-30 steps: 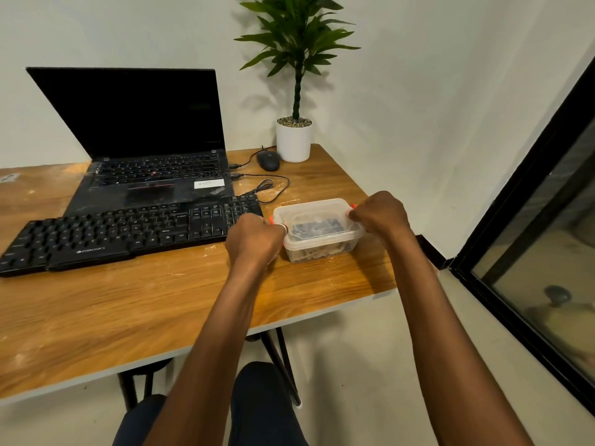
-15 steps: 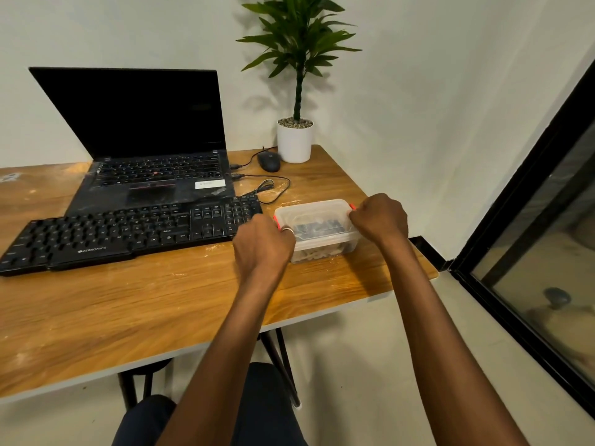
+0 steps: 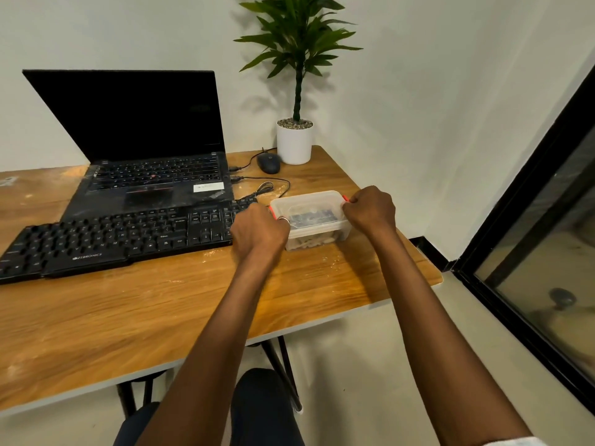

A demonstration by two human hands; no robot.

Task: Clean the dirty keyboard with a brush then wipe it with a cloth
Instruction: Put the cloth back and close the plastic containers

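A black keyboard lies across the wooden desk in front of an open laptop. To its right stands a clear plastic box with a lid and orange clips; something dark and something pale show through it. My left hand grips the box's left end with curled fingers, and my right hand grips its right end. Neither a brush nor a cloth shows in the open.
A black mouse and a white potted plant stand at the desk's back right corner, with loose cables behind the box. Pale crumbs lie on the wood near the box. A dark-framed glass door is at the right.
Both hands stay on the box's ends. The left hand has shifted slightly at the left clip; the box has hardly moved.
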